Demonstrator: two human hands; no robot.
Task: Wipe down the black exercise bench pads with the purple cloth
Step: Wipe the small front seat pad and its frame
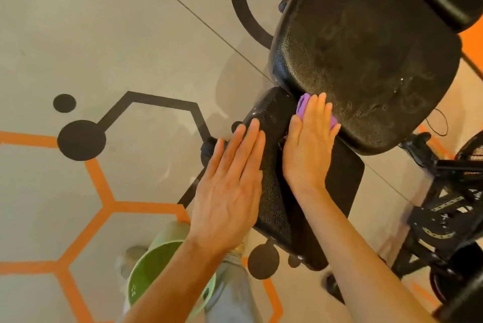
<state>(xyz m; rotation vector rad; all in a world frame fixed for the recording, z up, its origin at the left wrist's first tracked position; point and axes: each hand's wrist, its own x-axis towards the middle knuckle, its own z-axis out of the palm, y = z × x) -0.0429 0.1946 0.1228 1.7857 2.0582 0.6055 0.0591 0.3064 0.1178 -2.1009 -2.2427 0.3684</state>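
Note:
The black bench has a large back pad [366, 61], wet and streaked, and a smaller seat pad [274, 192] below it. My right hand [308, 139] lies flat with fingers together, pressing the purple cloth [303, 105] against the lower edge of the back pad, at the gap between the two pads. Only two bits of the cloth show past my fingers. My left hand [230, 186] rests flat and empty on the left edge of the seat pad, fingers stretched out.
A green bucket [156, 270] stands on the floor under my left forearm, beside my trouser leg [235, 296]. Black exercise machine frames [444, 205] crowd the right side. A curved black bar [243, 9] sits behind the bench. The floor [104, 35] carries orange and black hexagon lines.

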